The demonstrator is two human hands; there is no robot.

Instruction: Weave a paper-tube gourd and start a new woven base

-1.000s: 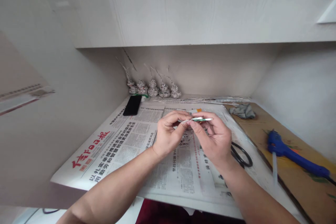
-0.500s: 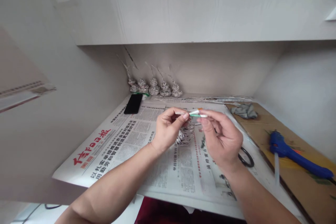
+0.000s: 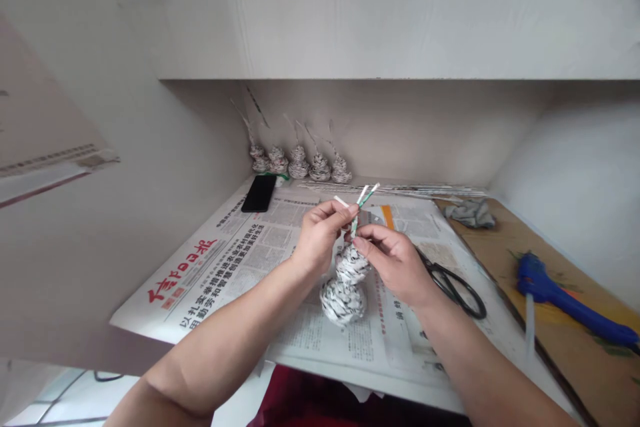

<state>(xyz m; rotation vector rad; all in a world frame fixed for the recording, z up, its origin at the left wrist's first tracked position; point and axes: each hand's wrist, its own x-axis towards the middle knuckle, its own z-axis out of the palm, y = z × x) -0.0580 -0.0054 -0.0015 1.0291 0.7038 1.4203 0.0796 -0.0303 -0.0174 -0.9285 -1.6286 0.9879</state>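
Observation:
A woven paper gourd (image 3: 343, 301) with two round bulbs stands tilted over the newspaper, its narrow top between my hands. Thin rolled paper strips (image 3: 369, 195), white and partly green, stick up from that top. My left hand (image 3: 323, 227) is closed, thumb and forefinger pinching the strips near their crossing. Lower down, my right hand (image 3: 393, 257) pinches the neck of the strips just above the upper bulb. The fingertips partly hide where the strips meet the gourd.
Several finished-looking paper gourds (image 3: 320, 165) line the back wall beside a black phone (image 3: 259, 193). Long paper rods (image 3: 400, 190) lie behind the newspaper (image 3: 225, 267). Black scissors (image 3: 457, 287), a grey cloth (image 3: 470, 213) and a blue glue gun (image 3: 565, 303) are at the right, the latter two on cardboard (image 3: 515, 260).
My right hand has moved left and down from the strip ends to their base. The strips now point upward, and the gourd shows more fully below my hands.

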